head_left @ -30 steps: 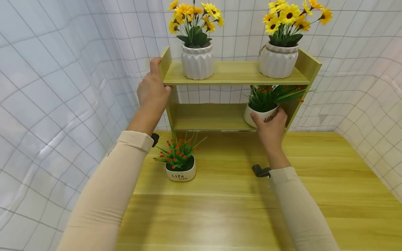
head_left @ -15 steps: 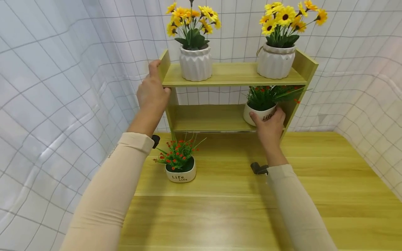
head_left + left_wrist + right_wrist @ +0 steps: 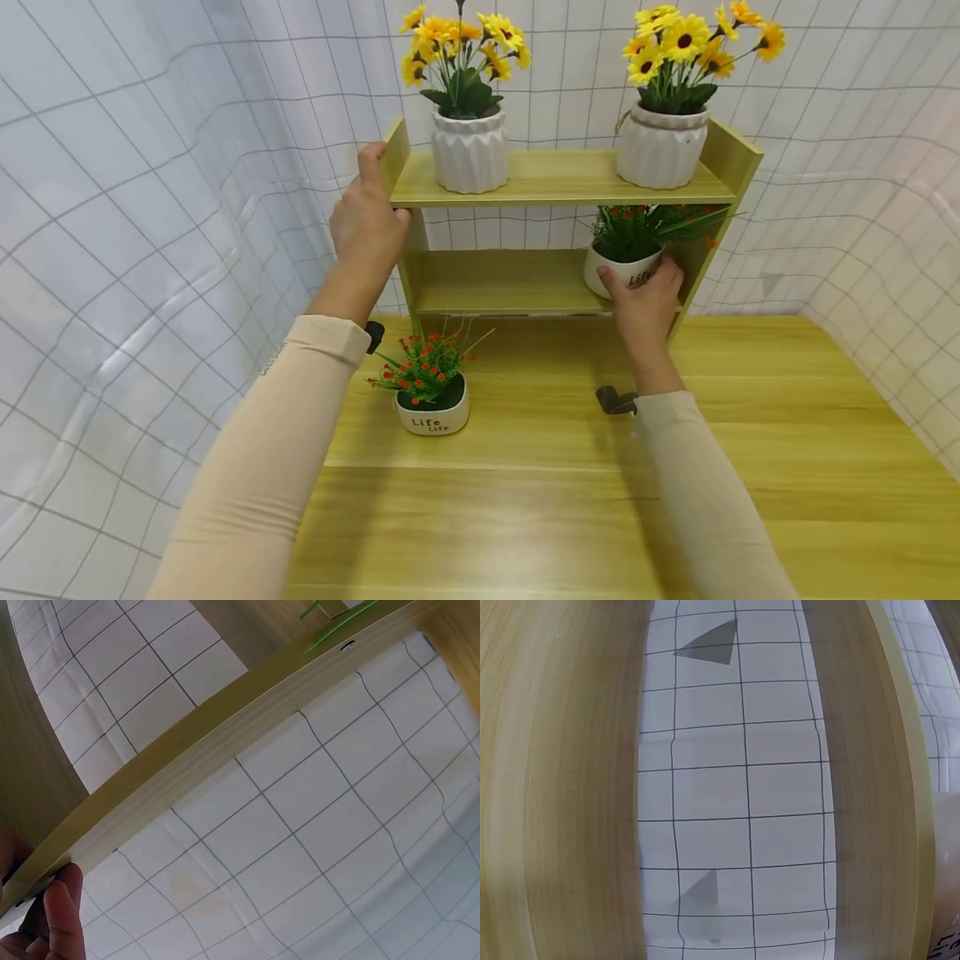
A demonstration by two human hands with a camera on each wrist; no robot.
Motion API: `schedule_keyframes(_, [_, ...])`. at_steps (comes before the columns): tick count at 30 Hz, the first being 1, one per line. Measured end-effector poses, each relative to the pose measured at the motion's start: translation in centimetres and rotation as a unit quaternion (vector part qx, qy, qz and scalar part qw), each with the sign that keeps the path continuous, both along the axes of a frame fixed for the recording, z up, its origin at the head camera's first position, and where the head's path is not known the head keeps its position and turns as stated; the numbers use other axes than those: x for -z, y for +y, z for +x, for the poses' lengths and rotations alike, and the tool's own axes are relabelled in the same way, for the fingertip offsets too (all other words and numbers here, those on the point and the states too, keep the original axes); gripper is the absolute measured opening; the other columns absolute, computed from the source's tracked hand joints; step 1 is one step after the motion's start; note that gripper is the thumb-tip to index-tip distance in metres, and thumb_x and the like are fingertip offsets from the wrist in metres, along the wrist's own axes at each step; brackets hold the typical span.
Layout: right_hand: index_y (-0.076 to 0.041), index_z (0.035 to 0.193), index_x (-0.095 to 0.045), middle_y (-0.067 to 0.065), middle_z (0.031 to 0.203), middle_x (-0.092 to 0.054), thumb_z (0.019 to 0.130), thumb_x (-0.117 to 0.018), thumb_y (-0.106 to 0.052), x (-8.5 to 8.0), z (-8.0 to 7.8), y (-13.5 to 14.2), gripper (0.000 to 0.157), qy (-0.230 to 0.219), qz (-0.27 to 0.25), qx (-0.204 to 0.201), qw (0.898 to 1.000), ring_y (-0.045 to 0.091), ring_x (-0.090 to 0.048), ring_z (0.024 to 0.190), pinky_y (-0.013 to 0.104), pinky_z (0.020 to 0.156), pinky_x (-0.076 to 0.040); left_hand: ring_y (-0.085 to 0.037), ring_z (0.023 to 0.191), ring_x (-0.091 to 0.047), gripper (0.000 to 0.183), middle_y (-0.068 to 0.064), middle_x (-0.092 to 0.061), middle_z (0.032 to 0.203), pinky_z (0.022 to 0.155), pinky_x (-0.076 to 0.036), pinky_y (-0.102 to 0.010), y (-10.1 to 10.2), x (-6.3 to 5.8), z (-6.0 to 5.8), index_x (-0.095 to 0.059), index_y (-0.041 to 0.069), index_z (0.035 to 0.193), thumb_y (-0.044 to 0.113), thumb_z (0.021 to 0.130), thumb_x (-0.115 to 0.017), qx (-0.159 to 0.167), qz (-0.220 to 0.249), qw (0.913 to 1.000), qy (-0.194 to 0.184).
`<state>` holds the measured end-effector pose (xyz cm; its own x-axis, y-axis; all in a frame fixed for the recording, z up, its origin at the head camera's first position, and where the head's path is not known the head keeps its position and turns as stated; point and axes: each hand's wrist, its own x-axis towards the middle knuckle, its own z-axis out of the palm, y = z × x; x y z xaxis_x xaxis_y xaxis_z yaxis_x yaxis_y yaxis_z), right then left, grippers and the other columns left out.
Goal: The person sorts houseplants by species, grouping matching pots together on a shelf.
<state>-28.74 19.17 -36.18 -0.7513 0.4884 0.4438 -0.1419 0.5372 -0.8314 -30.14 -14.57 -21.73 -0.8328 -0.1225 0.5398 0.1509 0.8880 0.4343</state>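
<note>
A two-tier wooden shelf (image 3: 562, 177) stands on the table. At its upper left, my left hand (image 3: 366, 221) grips the side panel; in the left wrist view the fingertips (image 3: 64, 919) curl over the panel's edge (image 3: 176, 750). On the lower tier, close to the right side panel, my right hand (image 3: 651, 307) holds a white oval pot (image 3: 636, 270) lettered "Life", with greenery and small red flowers. The right wrist view catches only a lettered bit of this pot (image 3: 946, 941) at its right edge. A matching red-flowered pot (image 3: 433, 420) sits on the table, front left of the shelf.
Two white ribbed pots, one left (image 3: 471, 154) and one right (image 3: 663, 150), stand on the top tier with yellow flowers. Grid-patterned white cloth (image 3: 187, 250) hangs behind and at both sides. The wooden tabletop (image 3: 525, 517) extends toward the person.
</note>
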Motion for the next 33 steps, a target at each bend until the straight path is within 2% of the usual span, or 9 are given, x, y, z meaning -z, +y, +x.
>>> schedule_keyframes(11, [-0.007,0.153,-0.027,0.017,0.149,-0.031,0.078,-0.077,-0.058,0.5,0.1,-0.1,0.103,0.003,-0.006,0.007,1.000,0.034,-0.036,0.135,0.046,0.111,-0.031,-0.047,0.094,-0.064,0.073,-0.026,-0.063,0.118,0.075,-0.050,-0.056,0.1,0.3,-0.1,-0.025,0.027,0.145,0.007,0.088,-0.065,0.005,0.000,1.0000,0.001])
schedule_keyframes(14, [-0.008,0.153,-0.028,0.014,0.151,-0.030,0.078,-0.077,-0.057,0.5,0.7,-0.2,0.102,0.012,-0.010,0.011,1.000,0.030,-0.036,0.136,0.046,0.111,-0.032,-0.048,0.093,-0.064,0.073,-0.026,-0.063,0.118,0.075,-0.050,-0.057,0.1,0.3,-0.2,-0.025,0.027,0.145,0.006,0.087,-0.065,0.005,0.000,1.0000,0.007])
schedule_keyframes(18, [-0.007,0.152,-0.030,0.010,0.152,-0.030,0.080,-0.078,-0.052,0.9,1.9,-0.5,0.098,0.036,-0.031,0.001,0.999,0.024,-0.035,0.137,0.040,0.111,-0.032,-0.048,0.093,-0.064,0.073,-0.025,-0.063,0.119,0.075,-0.050,-0.057,0.0,0.2,-0.2,-0.025,0.027,0.145,0.006,0.087,-0.065,0.001,0.000,0.9999,0.011])
schedule_keyframes(20, [-0.004,0.150,-0.032,0.011,0.151,-0.032,0.081,-0.079,-0.047,1.3,2.7,-0.8,0.095,0.059,-0.041,-0.015,0.997,0.026,-0.040,0.130,0.038,0.105,-0.037,-0.048,0.093,-0.064,0.073,-0.025,-0.063,0.119,0.074,-0.050,-0.057,0.1,0.1,-0.2,-0.025,0.027,0.144,0.006,0.087,-0.065,0.001,-0.001,0.9999,0.012])
schedule_keyframes(25, [-0.001,0.148,-0.034,0.015,0.146,-0.037,0.082,-0.081,-0.039,2.5,4.7,-2.5,0.089,0.084,-0.047,-0.065,0.993,0.029,-0.042,0.127,0.042,0.099,-0.043,-0.048,0.094,-0.064,0.074,-0.025,-0.062,0.121,0.076,-0.050,-0.057,0.1,-0.2,-0.1,-0.025,0.027,0.145,0.007,0.087,-0.065,-0.003,-0.001,0.9999,0.010])
schedule_keyframes(27, [0.000,0.149,-0.034,0.016,0.145,-0.038,0.083,-0.080,-0.039,3.2,5.3,-3.4,0.089,0.079,-0.046,-0.087,0.992,0.029,-0.038,0.134,0.045,0.104,-0.040,-0.048,0.095,-0.064,0.074,-0.024,-0.062,0.122,0.076,-0.050,-0.057,0.2,-0.2,-0.1,-0.024,0.027,0.145,0.007,0.087,-0.065,-0.005,0.000,1.0000,0.005])
schedule_keyframes(33, [0.002,0.148,-0.034,0.018,0.148,-0.038,0.084,-0.078,-0.045,5.8,7.1,-6.9,0.091,0.043,-0.045,-0.153,0.986,0.030,-0.037,0.136,0.048,0.104,-0.040,-0.048,0.097,-0.063,0.075,-0.024,-0.061,0.125,0.078,-0.050,-0.056,0.3,-0.3,-0.1,-0.023,0.028,0.146,0.008,0.088,-0.065,-0.007,0.003,0.9999,-0.014])
